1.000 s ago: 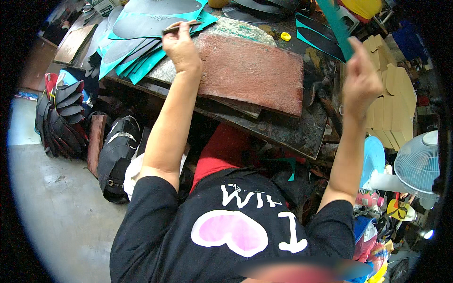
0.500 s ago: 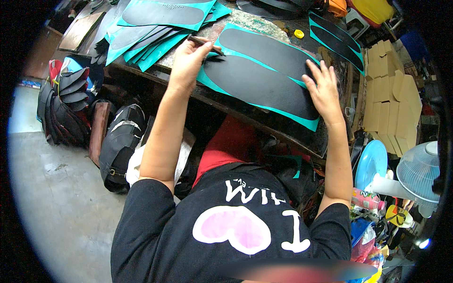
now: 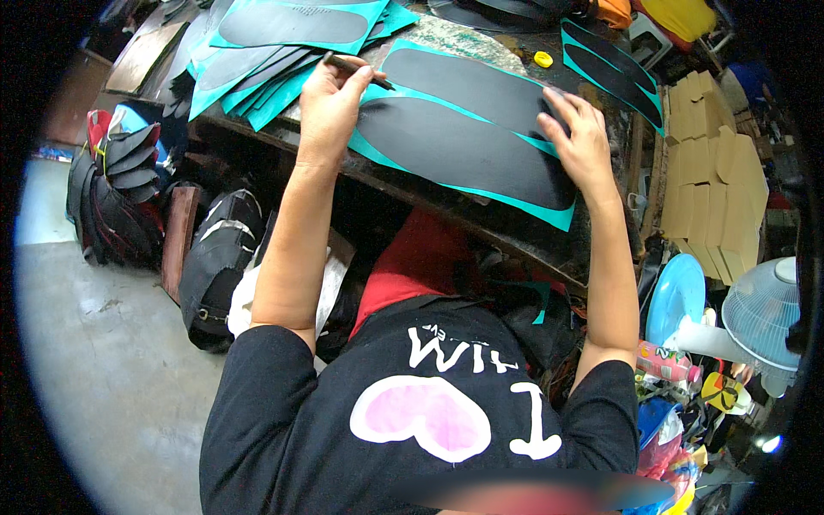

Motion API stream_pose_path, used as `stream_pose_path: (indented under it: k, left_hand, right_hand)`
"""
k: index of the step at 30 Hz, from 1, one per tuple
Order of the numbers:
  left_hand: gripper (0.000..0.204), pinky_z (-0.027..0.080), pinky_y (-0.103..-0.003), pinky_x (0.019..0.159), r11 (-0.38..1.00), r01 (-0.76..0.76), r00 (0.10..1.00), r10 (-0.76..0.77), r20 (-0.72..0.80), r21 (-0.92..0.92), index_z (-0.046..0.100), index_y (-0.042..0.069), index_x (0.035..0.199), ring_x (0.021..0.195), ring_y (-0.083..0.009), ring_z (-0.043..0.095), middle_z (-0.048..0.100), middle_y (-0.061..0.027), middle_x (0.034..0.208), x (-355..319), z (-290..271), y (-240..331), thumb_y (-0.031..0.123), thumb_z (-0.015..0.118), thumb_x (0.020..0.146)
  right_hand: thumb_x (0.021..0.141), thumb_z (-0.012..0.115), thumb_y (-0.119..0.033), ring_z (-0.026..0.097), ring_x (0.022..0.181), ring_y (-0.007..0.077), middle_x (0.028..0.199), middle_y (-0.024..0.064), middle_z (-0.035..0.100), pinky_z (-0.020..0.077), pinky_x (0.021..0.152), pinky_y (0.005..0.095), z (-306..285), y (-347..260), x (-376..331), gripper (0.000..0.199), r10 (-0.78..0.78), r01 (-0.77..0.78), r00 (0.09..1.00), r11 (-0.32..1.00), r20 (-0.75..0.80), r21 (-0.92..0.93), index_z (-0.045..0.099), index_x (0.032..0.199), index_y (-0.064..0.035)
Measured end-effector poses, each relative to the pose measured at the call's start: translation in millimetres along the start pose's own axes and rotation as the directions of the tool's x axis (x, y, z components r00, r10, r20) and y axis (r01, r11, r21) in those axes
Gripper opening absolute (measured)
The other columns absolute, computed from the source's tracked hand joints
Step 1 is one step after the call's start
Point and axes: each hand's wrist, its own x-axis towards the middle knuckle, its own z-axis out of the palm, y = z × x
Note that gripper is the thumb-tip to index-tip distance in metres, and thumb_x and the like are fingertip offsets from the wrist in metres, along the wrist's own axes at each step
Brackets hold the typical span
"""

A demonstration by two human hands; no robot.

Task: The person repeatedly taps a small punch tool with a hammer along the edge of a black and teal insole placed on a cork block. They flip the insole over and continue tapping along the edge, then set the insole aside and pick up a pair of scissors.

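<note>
A teal sheet (image 3: pixel 403 158) with two long black sole-shaped pieces, the far black piece (image 3: pixel 459 83) and the near black piece (image 3: pixel 463 153), lies on the dark worktable. My left hand (image 3: pixel 335 99), at the sheet's left end, is closed round a slim dark pen-like tool (image 3: pixel 375 81). The tool's tip points right, over the sheet's left end; whether it touches cannot be made out. My right hand (image 3: pixel 577 133) rests on the right end of the sheet, fingers slightly bent and apart, holding nothing.
Stacked teal-and-black sheets (image 3: pixel 292 34) lie at the table's far left. Another such sheet (image 3: pixel 611 73) and a yellow ring (image 3: pixel 542 59) are to the right. Beige cartons (image 3: pixel 714 163) and a fan (image 3: pixel 764 313) stand right of the table; black bundled pieces (image 3: pixel 116 197) are at left.
The sheet has shifted slightly left and away from me. My left hand has moved left with the tool, and my right hand's fingers have shifted left and drawn closer together.
</note>
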Motion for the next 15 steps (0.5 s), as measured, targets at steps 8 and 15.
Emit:
stream_pose_path:
  k: [8,15]
  left_hand:
    - [0.017,0.053,-0.030,0.076,0.860,-0.451,0.884,0.393,0.255,0.238,0.070,0.009,0.096,0.085,-0.0172,0.070,0.072,-0.0080,0.088,51,88,2,0.023,0.071,0.087]
    - [0.020,0.053,-0.036,0.071,0.793,-0.432,0.835,0.172,0.522,0.430,0.074,0.017,0.094,0.080,-0.0235,0.070,0.072,-0.0064,0.085,127,217,-57,0.028,0.074,0.079]
  right_hand:
    - [0.088,0.062,-0.049,0.050,0.127,0.0350,0.139,0.0182,0.051,0.0403,0.106,0.0421,10,19,12,0.056,0.134,-0.139,0.990,0.986,0.050,0.089,0.058,0.132,-0.0143]
    - [0.090,0.065,-0.030,0.054,0.120,0.0347,0.130,0.0172,0.058,0.0424,0.102,0.0427,-22,23,-30,0.040,0.045,-0.019,0.983,0.990,-0.177,0.142,0.064,0.123,-0.0093]
